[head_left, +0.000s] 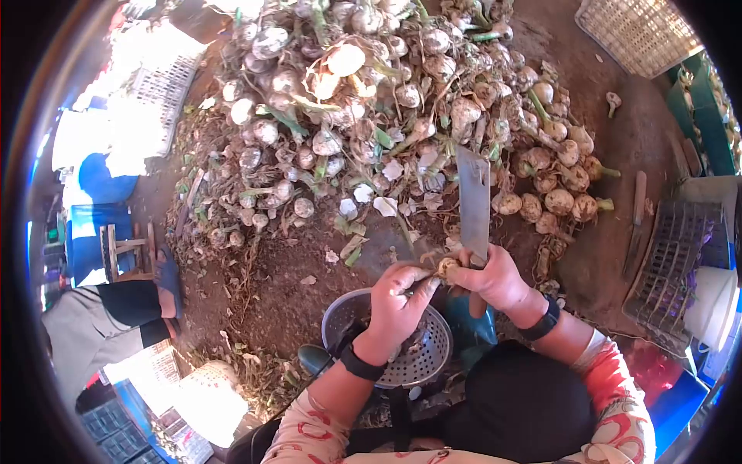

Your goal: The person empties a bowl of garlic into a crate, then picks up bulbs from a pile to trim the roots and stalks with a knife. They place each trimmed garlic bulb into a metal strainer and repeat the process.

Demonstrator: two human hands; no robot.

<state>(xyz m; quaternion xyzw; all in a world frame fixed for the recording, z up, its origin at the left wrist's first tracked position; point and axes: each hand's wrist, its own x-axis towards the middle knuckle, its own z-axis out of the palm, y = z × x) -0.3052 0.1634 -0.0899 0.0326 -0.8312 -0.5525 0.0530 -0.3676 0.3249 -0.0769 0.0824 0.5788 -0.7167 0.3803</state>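
Observation:
In the head view my right hand (502,284) is closed round the wooden handle of a cleaver (474,201), whose broad blade points away from me. My left hand (400,303) pinches a small garlic bulb (447,267) by its stem side. The right thumb also rests against this bulb, beside the blade's base. Below the left hand stands a metal colander (433,359) with round holes; its contents are partly hidden by my wrist. Beyond both hands spreads a large heap of soil-covered garlic bulbs (410,97) with dry stalks.
White crates (158,100) stand at the left, near a seated person's leg (116,329). A knife (637,201) lies on the ground at the right, near a dark plastic crate (671,259). A woven basket (638,35) stands at the upper right. Loose husks litter the soil.

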